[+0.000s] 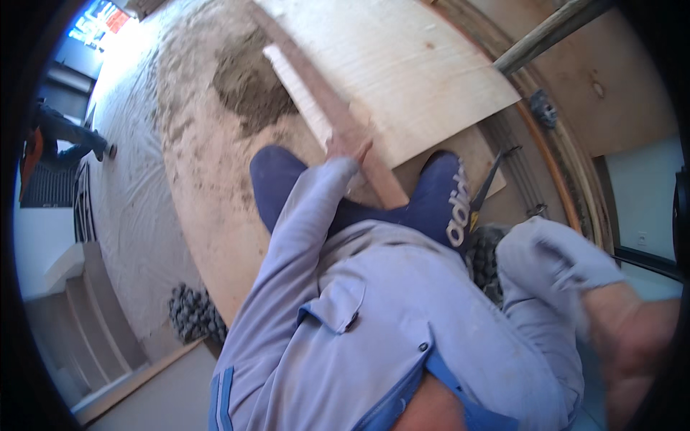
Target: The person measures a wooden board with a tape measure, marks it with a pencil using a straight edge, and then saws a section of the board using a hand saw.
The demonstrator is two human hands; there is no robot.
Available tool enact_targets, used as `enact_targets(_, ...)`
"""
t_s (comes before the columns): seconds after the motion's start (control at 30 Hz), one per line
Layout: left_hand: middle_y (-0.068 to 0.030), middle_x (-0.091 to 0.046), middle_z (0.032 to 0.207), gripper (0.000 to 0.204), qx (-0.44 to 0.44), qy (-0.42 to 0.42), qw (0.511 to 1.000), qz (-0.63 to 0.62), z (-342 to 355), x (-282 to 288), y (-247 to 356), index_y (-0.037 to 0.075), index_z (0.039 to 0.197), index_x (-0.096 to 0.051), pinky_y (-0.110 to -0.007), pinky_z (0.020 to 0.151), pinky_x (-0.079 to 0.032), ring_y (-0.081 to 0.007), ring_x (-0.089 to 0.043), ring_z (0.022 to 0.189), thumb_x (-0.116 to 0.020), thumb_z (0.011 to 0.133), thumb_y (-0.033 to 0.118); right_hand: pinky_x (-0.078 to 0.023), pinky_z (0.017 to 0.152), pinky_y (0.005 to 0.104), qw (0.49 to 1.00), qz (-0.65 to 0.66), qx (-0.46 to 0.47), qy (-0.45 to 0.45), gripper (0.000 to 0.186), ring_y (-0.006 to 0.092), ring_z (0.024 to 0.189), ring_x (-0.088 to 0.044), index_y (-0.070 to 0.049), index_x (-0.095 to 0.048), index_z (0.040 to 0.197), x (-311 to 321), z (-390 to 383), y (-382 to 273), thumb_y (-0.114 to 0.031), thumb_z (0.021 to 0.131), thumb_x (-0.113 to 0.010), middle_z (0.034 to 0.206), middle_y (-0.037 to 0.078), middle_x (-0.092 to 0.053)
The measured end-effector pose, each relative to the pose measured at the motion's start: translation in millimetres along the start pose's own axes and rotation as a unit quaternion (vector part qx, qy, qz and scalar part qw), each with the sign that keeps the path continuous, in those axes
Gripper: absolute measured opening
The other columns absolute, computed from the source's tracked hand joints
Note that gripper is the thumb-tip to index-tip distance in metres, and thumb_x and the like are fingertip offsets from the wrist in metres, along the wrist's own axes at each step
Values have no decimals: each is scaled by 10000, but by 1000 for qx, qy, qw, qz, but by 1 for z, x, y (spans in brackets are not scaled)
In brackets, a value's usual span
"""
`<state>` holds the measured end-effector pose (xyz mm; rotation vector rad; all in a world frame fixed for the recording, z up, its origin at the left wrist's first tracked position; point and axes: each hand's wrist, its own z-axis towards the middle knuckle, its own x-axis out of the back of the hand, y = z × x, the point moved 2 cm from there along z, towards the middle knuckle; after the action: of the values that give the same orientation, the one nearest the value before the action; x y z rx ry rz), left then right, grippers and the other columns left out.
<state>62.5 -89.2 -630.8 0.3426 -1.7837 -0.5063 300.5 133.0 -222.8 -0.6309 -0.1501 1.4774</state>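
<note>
Positioning of a brown plank point(309, 75) by a kneeling worker, seen from above. The plank lies under the fingers of the left hand point(347, 149); it runs away beyond them, and its near end reaches back between the worker's knees. A pale strip point(298, 90) lies along the plank's left side, its near end by the same fingers. These are laid over the plank, but whether they grip it or merely rest cannot be told. The right hand point(636, 334), well apart to their right, is blurred, and the state of its fingers cannot be made out.

Ahead of the left fingers and to their left, a heap of sandy material point(253, 85) sits on a tan sheet point(215, 190); to their right lies a pale plywood sheet point(410, 72).

As judged from this arrangement, the work is partway along: the sheets are down, and the plank and strip lie roughly side by side. What seems left is to settle their position and deal with the sandy material, which remains largely heaped. No fastening is visible near the fingers.
</note>
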Motion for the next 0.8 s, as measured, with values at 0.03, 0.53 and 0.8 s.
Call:
enact_targets(0.03, -257, -341, 1333, 981, 9, -4, 996, -86, -24, 11, 46, 4, 1336, -328, -390, 1032, -299, -350, -316, 1265, -609, 662, 658, -341, 516, 233, 996, -82, -15, 11, 18, 101, 614, -468, -64, -634, 764, 30, -6, 6, -81, 767, -639, 730, 19, -565)
enact_targets(0.53, -217, -596, 1063, 979, 55, -59, 989, -124, 50, 30, -77, -58, 1260, -431, -342, 771, -503, -272, -628, 883, -654, 629, 656, -440, 472, 282, 729, 13, -36, -683, 109, 190, 576, -559, 19, -502, 694, -161, -60, 40, -69, 759, -507, 690, 101, -497)
enact_targets(0.8, -243, -147, 1383, 1394, 170, -58, 980, -81, -3, 11, 56, 25, 1397, 69, -445, 1011, -333, -416, -268, 1262, -762, 461, 638, -460, 652, 384, 753, 91, -202, -620, 275, 260, 820, -580, 0, -528, 1060, -111, -55, 74, -157, 836, -501, 913, 111, -539)
